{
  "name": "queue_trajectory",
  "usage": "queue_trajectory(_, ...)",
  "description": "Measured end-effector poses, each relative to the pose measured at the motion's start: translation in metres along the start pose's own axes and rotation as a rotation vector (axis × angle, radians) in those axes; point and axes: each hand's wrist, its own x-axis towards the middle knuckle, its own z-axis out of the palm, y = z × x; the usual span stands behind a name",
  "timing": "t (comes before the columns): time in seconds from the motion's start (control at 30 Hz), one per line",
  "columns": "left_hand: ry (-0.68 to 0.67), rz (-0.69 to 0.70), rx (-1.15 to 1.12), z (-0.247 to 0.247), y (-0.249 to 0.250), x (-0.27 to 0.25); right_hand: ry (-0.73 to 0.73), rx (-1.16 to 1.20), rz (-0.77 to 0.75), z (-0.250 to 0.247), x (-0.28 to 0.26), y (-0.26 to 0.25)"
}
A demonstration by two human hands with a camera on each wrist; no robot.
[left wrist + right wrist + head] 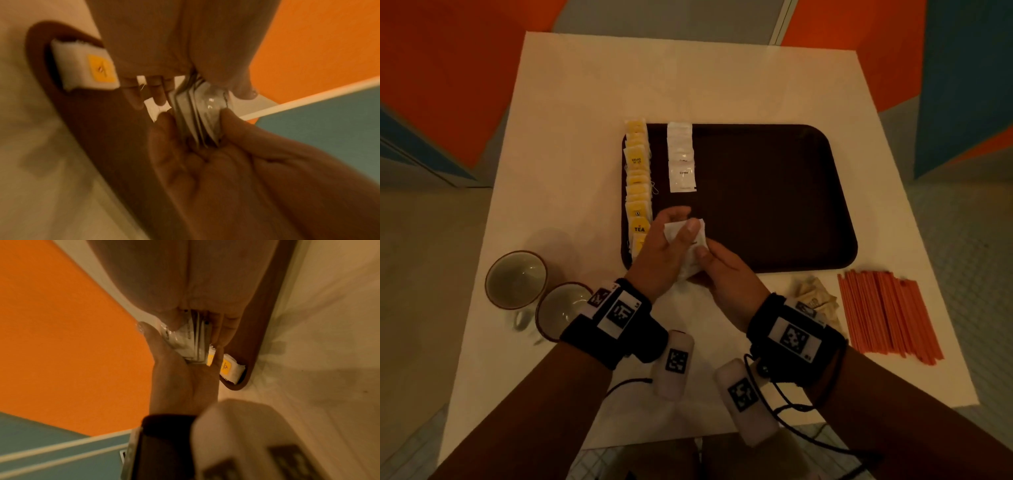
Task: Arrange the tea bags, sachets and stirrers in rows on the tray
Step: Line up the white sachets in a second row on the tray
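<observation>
A dark brown tray (pixel 774 205) lies mid-table. Along its left edge runs a row of yellow tea bags (pixel 637 185), with a shorter row of white sachets (pixel 681 161) beside it. Over the tray's near left part, my left hand (pixel 681 222) and right hand (pixel 703 255) both grip one stack of white sachets (pixel 699 240). The left wrist view shows that stack (pixel 197 113) fanned between thumbs and fingers, a tea bag (pixel 92 69) behind it. In the right wrist view the stack (pixel 189 340) sits pinched above the tray (pixel 259 321). Orange stirrers (pixel 887 315) lie on the table at right.
Two glass cups (pixel 517 281) stand at the table's near left. A small heap of crumpled brown sachets (pixel 815 298) lies between my right wrist and the stirrers. The tray's middle and right are bare. Orange and blue panels surround the white table (pixel 585 102).
</observation>
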Motion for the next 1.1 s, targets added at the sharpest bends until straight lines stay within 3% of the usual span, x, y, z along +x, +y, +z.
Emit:
queue_trajectory(0.13,-0.011,0.007,0.211,-0.012,-0.002,0.014,0.08,0.068,0.007,-0.002,0.015,-0.003)
queue_trajectory(0.27,0.047,-0.034,0.157,-0.018,0.002,0.029,0.169,0.171,0.019,-0.003,0.04,-0.013)
queue_trajectory(0.47,0.122,-0.108,0.143,-0.018,0.0,0.082,0.269,0.117,0.069,-0.019,0.094,-0.029)
queue_trajectory(0.63,0.127,-0.147,0.241,-0.018,-0.011,0.121,0.309,-0.137,0.072,-0.031,0.129,-0.032)
queue_trajectory(0.83,0.183,-0.035,0.598,-0.019,-0.012,0.14,0.294,-0.516,0.0,-0.036,0.146,-0.032)
queue_trajectory(0.97,0.222,-0.03,0.615,-0.02,-0.012,0.144,0.259,-0.566,0.016,-0.039,0.15,-0.034)
queue_trajectory(1.1,0.156,0.006,0.599,-0.019,-0.023,0.14,0.24,-0.623,-0.007,-0.04,0.154,-0.033)
